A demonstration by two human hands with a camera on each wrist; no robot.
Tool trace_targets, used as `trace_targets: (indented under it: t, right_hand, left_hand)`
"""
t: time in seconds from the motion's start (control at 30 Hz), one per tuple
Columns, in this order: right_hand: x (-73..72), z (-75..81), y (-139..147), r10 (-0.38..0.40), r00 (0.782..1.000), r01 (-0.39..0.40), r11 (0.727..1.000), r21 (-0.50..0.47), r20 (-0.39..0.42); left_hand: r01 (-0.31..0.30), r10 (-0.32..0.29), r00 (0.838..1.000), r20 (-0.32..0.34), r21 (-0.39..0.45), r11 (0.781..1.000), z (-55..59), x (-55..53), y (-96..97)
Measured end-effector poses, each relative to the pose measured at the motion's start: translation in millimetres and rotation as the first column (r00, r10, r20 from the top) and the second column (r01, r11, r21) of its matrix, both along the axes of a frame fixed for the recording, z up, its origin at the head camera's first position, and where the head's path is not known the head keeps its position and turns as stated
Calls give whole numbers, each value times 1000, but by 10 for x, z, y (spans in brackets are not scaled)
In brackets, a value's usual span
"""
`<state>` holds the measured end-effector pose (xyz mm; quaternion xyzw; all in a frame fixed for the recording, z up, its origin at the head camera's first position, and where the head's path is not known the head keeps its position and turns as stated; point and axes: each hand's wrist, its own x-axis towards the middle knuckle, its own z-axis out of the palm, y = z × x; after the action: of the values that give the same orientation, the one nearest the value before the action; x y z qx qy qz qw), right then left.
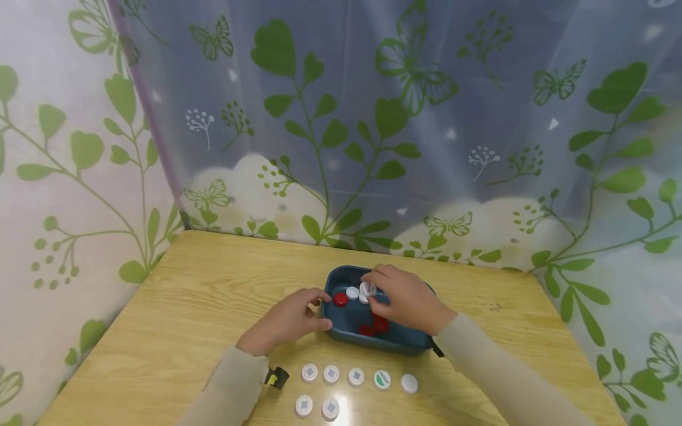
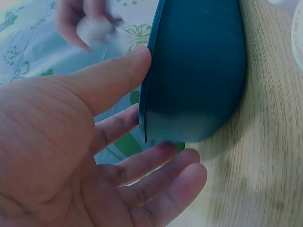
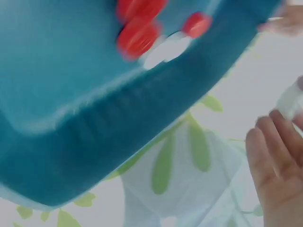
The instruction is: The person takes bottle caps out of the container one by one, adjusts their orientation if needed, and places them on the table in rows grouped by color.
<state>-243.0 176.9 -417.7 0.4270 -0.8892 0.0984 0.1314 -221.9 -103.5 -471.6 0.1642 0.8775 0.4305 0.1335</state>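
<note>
A white bottle cap (image 1: 367, 288) is pinched between the thumb and fingers of my right hand (image 1: 407, 299), above the dark blue tray (image 1: 341, 336). The same cap (image 3: 289, 101) appears blurred in the right wrist view. Inside the tray lie a red cap (image 1: 340, 299), a white cap (image 1: 352, 293) with another partly hidden beside it, and more red caps (image 1: 380, 323) under my right hand. My left hand (image 1: 288, 319) touches the tray's left end. In the left wrist view, its thumb (image 2: 132, 66) rests against the rim, the other fingers loosely extended alongside.
On the wooden table (image 1: 224, 278), near its front, white caps (image 1: 331, 374) stand in a row of several, with two more closer to me. One shows a green mark (image 1: 382, 379). A patterned curtain (image 1: 341, 148) hangs behind the table. My left wrist bears a black and yellow device (image 1: 277, 377).
</note>
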Motion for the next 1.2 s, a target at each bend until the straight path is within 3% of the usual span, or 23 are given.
trace_targets:
  t: [0.1, 0.17, 0.37, 0.5, 0.63, 0.97, 1.2]
  right_hand:
    - [294, -29, 88, 1, 1000, 0, 994, -106, 8]
    - [484, -91, 120, 15, 999, -10, 993, -119, 36]
    - [954, -333, 99, 67, 988, -63, 998, -31, 138]
    - [1167, -489, 39, 130, 962, -142, 989, 34, 241]
    - [1257, -626, 20, 161, 946, -192, 977, 88, 281]
    - [1266, -739, -6, 164, 953, -201, 971, 127, 256]
    - [1271, -722, -11, 108, 913, -154, 984, 86, 393]
  left_hand:
    - [-29, 29, 1000, 1, -11, 1000, -18, 7, 42]
    - [-51, 51, 999, 1, -13, 999, -21, 11, 60]
    - [-71, 71, 997, -22, 1, 998, 2, 12, 42]
    - [-65, 65, 998, -1, 5, 998, -10, 4, 31]
    - [-42, 42, 998, 44, 18, 999, -41, 9, 38]
    - [-15, 13, 998, 66, 20, 1000, -7, 18, 23]
    - [-5, 4, 999, 43, 17, 1000, -2, 23, 38]
